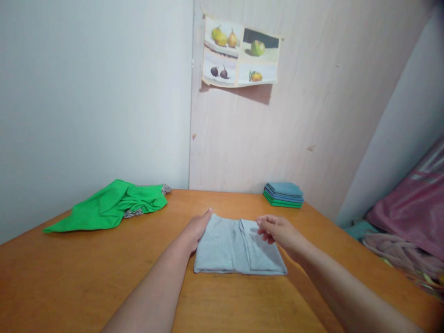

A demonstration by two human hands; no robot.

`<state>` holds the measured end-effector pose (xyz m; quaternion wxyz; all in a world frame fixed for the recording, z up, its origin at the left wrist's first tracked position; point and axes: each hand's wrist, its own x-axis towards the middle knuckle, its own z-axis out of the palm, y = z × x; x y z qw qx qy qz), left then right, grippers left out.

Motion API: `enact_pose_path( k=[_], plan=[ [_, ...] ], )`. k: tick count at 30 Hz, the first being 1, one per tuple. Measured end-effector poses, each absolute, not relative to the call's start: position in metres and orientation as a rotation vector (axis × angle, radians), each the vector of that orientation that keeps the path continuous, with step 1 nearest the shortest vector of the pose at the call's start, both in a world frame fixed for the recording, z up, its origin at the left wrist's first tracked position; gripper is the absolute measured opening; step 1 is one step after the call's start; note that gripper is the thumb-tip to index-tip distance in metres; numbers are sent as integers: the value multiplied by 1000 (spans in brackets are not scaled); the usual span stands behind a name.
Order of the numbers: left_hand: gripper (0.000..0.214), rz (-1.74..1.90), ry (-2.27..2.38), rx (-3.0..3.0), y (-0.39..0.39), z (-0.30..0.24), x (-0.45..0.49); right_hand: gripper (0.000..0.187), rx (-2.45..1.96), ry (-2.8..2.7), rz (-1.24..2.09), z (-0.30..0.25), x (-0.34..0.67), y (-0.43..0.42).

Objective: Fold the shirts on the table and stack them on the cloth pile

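Note:
A folded light grey-blue garment (222, 247) lies flat on the table in front of me. A narrow loose fold runs from its far edge toward me, right of the middle. My left hand (199, 229) is closed at the garment's left edge, thumb pointing away from me along it; the other fingers are hidden by the fabric. Over the right half hovers my right hand (277, 230), fingers curled and the thumb and forefinger tips close together. I see nothing between those tips, and a shadow falls on the fabric beneath.
A crumpled green garment (107, 208) with patterned grey trim lies at the table's (132, 277) back left. At the back right stands a neat stack of folded blue and green cloths (283, 194). Pink fabric (412, 203) is heaped beyond the right edge. A fruit poster (241, 52) hangs above.

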<state>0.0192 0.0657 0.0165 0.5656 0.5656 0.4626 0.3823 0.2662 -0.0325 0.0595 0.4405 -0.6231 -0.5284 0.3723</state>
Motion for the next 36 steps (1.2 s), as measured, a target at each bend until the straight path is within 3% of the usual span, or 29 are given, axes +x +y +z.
enact_pose_path(
  k=[5, 9, 11, 14, 18, 28, 36],
  plan=[
    [13, 922, 1301, 1506, 76, 10, 11, 41, -1903, -1630, 480, 26, 265, -26],
    [41, 1034, 1526, 1620, 79, 13, 11, 61, -2184, -1814, 187, 23, 249, -25],
    [37, 1055, 1606, 1795, 75, 19, 13, 55, -2231, -1866, 132, 24, 243, -25],
    [17, 1018, 1531, 2036, 62, 28, 22, 30, -2172, -1837, 184, 21, 243, -21],
    [33, 965, 1337, 2029, 39, 30, 38, 12, -2080, -1716, 285, 15, 251, -14],
    [57, 708, 1473, 2209, 14, 29, 48, 13, -1872, -1207, 526, 38, 347, -45],
    [25, 611, 1528, 2268, 10, 32, 53, 14, -1966, -1195, 218, 33, 399, -74]
  ],
)
